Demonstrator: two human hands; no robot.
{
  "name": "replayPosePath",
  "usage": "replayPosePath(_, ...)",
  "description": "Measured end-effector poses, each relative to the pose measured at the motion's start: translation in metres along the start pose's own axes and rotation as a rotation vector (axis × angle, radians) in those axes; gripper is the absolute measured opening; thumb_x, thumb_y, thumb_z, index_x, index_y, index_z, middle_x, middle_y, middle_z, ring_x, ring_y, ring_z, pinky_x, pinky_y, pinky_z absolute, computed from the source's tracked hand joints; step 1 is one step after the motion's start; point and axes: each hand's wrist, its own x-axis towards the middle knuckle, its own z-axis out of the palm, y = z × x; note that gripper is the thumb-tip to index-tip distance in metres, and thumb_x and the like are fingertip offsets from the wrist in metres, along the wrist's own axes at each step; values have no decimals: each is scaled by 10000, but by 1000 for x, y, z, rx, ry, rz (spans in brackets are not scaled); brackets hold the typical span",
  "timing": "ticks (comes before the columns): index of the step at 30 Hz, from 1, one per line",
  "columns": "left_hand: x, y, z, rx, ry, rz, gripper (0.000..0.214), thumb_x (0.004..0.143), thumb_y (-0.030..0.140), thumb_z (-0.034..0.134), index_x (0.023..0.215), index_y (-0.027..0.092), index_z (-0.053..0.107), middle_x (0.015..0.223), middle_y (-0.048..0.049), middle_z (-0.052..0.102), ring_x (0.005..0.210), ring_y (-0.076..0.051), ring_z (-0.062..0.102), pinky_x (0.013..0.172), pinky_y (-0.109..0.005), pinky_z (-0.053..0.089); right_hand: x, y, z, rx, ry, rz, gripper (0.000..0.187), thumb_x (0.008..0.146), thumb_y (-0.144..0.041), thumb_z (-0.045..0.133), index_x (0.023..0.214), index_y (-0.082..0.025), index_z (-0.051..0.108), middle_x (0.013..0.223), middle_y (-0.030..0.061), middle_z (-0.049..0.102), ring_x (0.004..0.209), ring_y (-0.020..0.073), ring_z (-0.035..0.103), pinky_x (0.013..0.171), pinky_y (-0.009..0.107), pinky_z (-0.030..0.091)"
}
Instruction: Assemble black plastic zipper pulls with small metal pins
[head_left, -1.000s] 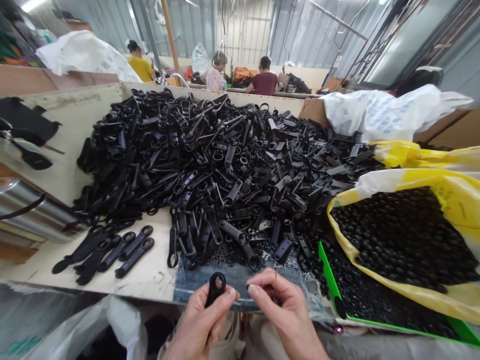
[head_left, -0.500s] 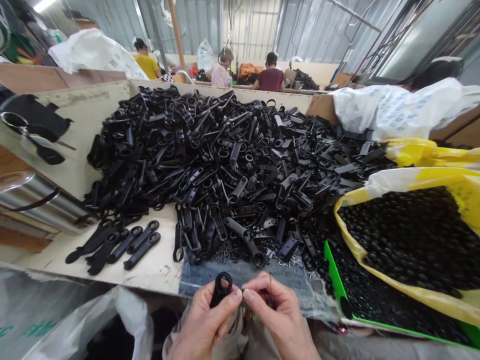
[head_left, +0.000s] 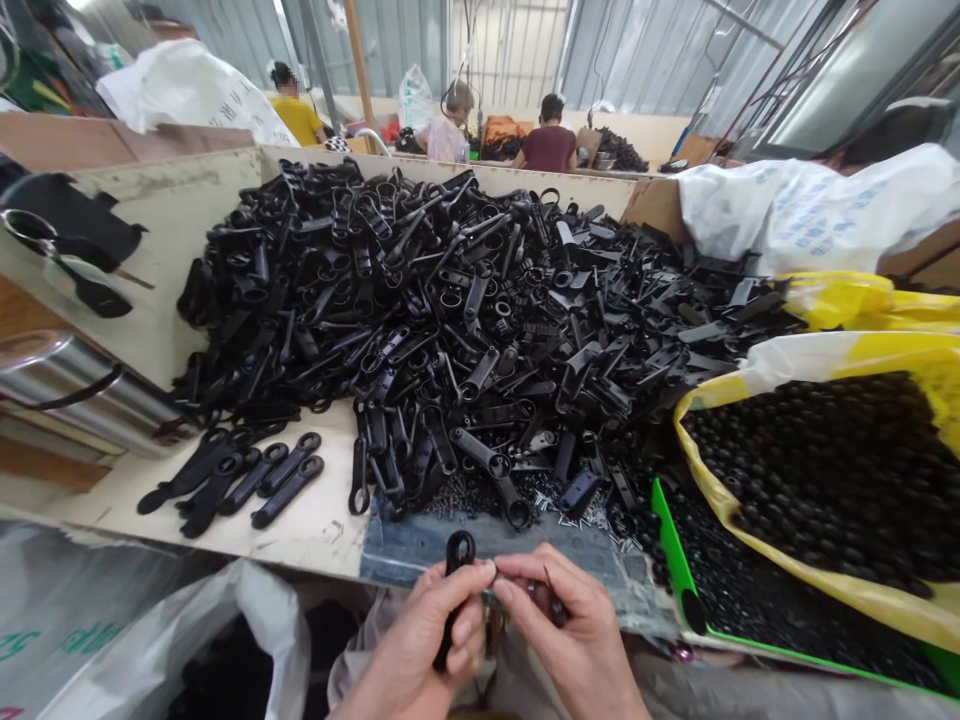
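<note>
My left hand (head_left: 424, 645) is closed round a black plastic ringed lever part (head_left: 456, 570), held upright at the table's near edge. My right hand (head_left: 570, 635) is pinched shut beside it, fingertips touching the part, with a thin dark pin-like piece (head_left: 551, 590) sticking up between its fingers. Just beyond both hands lies a scatter of small metal screws (head_left: 465, 500) on a blue mat (head_left: 420, 545). A huge heap of the same black parts (head_left: 450, 310) fills the table behind.
A row of several assembled black parts (head_left: 240, 480) lies at the left front. A yellow bag of small black beads (head_left: 825, 470) and a green tray (head_left: 667, 560) stand at right. A steel cylinder (head_left: 67, 395) is at left. People sit far behind.
My hands have drawn together; the black part now stands more upright and my right fingertips touch it. The view has shifted slightly.
</note>
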Motion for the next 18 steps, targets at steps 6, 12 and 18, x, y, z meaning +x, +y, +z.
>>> replayPosePath(6,4,-8,-4,9,-44,-46,596,479,475,1001,600,203,485,367,109,446,319,-11,269,404,-186,140,-4,0,0,-84,46,-7,84,911,-226,691,932,-226,772,667,-37,600,527,109,557,493,172,444)
replayPosePath(12,-9,1,-13,140,-194,-67,435,671,275,844,1035,188,624,545,71,572,438,-53,384,492,-213,250,-3,-2,-6,-117,28,61,93,930,-271,656,914,-203,717,616,-53,543,504,120,527,469,192,430)
replayPosePath(18,-16,5,-21,397,-214,-4,517,733,282,758,1204,151,588,711,36,599,603,-97,460,594,-241,328,0,-2,-8,-257,-116,-221,91,930,-198,650,998,-223,704,650,-52,557,528,123,541,523,221,425)
